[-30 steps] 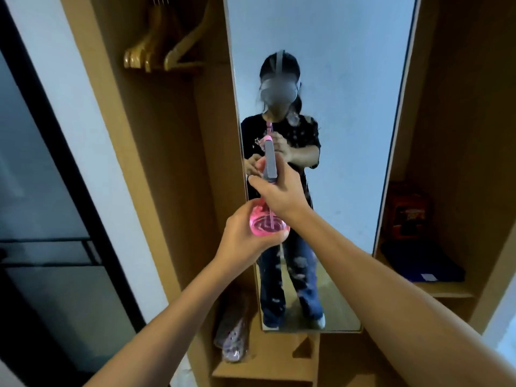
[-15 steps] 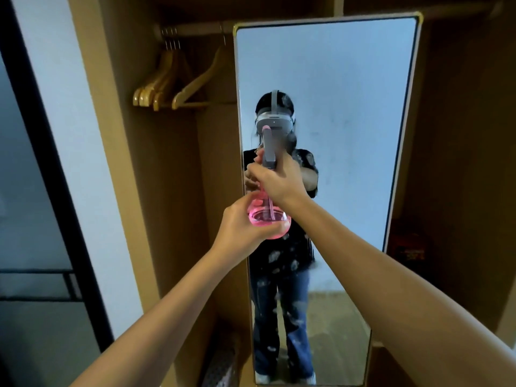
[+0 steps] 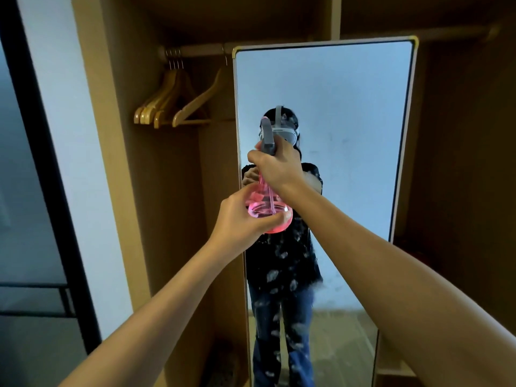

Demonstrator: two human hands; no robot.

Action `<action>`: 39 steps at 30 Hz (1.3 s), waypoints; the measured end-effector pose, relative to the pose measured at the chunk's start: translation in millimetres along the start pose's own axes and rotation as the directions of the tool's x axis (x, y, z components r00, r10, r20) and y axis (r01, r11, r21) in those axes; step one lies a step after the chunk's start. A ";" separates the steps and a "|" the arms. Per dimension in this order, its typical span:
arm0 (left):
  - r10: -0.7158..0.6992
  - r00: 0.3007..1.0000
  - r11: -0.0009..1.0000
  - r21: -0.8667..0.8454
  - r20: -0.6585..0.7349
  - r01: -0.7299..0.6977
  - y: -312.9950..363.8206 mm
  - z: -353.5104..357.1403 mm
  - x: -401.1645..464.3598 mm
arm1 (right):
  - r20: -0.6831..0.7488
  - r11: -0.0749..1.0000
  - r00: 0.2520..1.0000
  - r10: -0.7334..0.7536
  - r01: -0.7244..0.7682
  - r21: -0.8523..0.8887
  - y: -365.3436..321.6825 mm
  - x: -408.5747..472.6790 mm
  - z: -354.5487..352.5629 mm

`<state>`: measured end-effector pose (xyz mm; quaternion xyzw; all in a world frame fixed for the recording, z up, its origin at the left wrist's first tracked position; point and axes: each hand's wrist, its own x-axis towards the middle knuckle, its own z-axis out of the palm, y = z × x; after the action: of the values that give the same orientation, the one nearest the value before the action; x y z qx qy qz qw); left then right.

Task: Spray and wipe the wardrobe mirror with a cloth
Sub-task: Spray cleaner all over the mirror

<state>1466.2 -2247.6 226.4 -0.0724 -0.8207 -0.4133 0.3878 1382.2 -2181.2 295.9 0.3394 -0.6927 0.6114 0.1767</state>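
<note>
Wardrobe (image 3: 117,191) boards frame everything, and against them the view has tilted up over the last second, so the mirror's top edge now shows at 12 o'clock. Nearest, the left hand (image 3: 240,219) cups the pink bottle (image 3: 268,210) from below, fingers curled round its base. Just above, the right hand (image 3: 275,169) wraps the grey sprayer head (image 3: 267,136), which has risen and aims at the mirror (image 3: 335,121) behind. Hangers (image 3: 173,107) sit at 10 o'clock. Spraying looks imminent on the upper glass; no cloth is in sight.
</note>
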 end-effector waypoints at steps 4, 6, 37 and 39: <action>0.007 1.000 1.000 -0.008 0.004 -0.007 2.3 5.3 -2.7 | -0.030 1.000 1.000 0.001 -0.002 -0.028 2.5 -1.3 -3.6; 0.017 1.000 1.000 -0.011 0.002 -0.017 3.5 8.7 -4.5 | -0.024 0.999 1.000 0.003 -0.004 -0.043 5.4 -2.7 -5.4; 0.108 0.993 0.979 -0.178 0.055 -0.097 2.2 80.0 11.3 | -0.152 0.998 0.988 0.017 -0.025 -0.053 37.2 -7.0 -69.7; 0.115 0.991 0.977 -0.189 0.063 -0.101 6.3 85.0 13.2 | -0.166 0.998 0.986 0.015 -0.025 -0.059 39.4 -5.2 -76.1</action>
<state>1410.9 -2183.8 209.2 -0.1679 -0.7872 -0.4632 0.3708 1345.9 -2105.4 278.3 0.2750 -0.6972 0.6179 0.2375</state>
